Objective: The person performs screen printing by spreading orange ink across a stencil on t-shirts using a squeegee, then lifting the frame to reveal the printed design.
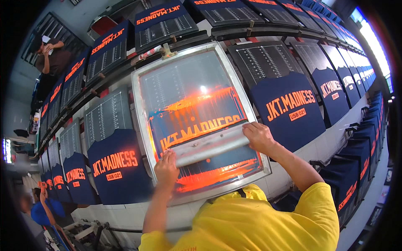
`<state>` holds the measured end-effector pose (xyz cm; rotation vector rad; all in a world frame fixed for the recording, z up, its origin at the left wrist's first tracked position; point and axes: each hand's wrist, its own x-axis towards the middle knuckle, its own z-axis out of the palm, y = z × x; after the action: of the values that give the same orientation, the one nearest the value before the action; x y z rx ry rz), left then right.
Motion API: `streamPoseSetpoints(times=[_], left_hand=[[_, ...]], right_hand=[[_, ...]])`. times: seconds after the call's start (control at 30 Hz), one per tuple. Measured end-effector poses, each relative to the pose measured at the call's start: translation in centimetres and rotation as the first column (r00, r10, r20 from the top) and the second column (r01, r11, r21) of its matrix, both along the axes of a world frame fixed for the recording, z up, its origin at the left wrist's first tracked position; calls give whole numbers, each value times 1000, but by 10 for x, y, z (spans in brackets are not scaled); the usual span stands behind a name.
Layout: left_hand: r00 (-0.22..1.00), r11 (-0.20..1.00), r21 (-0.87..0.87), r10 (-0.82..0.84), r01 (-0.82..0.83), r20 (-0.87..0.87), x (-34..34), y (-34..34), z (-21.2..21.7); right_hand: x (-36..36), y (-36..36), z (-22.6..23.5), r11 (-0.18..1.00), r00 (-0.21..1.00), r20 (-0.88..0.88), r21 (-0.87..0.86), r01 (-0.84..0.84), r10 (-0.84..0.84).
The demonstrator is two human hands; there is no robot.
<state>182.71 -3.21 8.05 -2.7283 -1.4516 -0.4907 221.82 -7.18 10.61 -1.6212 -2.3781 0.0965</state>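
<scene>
A long metal-backed squeegee (209,147) lies across a printing screen, tilted a little up toward the right. My left hand (166,169) is closed around its left end. At the other end, my right hand (259,138) grips it with the fingers curled over the top edge. The screen's silver metal frame (233,83) sits over a platen with a navy shirt. Bright orange ink (197,180) smears the mesh below the squeegee, and a ragged orange band runs above it. Orange lettering shows just beyond the blade, partly hidden by the squeegee.
Navy shirts with orange print lie on black platens left and right, including a right-hand shirt (289,108) and a left-hand shirt (115,163). Another row of platens (165,31) runs behind. Dark printed pieces (351,180) line the lower right. Other people are at the left.
</scene>
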Motion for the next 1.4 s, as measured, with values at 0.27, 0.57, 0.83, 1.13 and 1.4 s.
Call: streamPoseSetpoints(times=[0.27, 0.57, 0.83, 1.13, 1.4], left_hand=[[997, 992, -102, 72, -69, 26, 16, 93, 14], [995, 980, -178, 94, -90, 15, 4, 123, 60], [996, 984, -163, 77, -69, 44, -32, 3, 67], [995, 982, -183, 63, -48, 79, -49, -121, 35], [993, 997, -71, 35, -27, 109, -51, -105, 16]], right_hand=[[18, 110, 1, 999, 999, 19, -25, -26, 26], [-1, 146, 63, 991, 990, 136, -126, 48, -30], [-25, 13, 44, 1000, 998, -62, -9, -21, 21], [-53, -113, 20, 1000, 994, -111, 4, -19, 20], [-58, -106, 7, 999, 1000, -28, 34, 12, -11]])
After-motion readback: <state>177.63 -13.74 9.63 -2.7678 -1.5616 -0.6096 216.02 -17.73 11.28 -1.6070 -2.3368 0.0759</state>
